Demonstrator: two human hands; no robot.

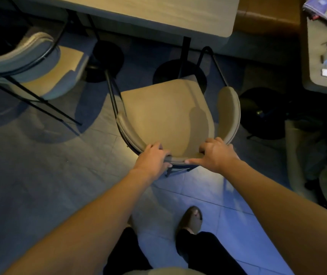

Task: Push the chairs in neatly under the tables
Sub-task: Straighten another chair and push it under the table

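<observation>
A beige padded chair with a curved backrest and thin black legs stands in front of me, its seat facing a light wooden table. The seat's front edge lies just short of the table's near edge. My left hand grips the top of the backrest at the left, fingers curled over the rim. My right hand grips the backrest at the right, with the thumb stretched along the rim's outer side. The table's black post and round base stand ahead of the seat.
A second, grey-toned chair sits at the left by the same table. Another table with keys and small items is at the right, a dark bag on the floor below it. My foot stands on the tiled floor.
</observation>
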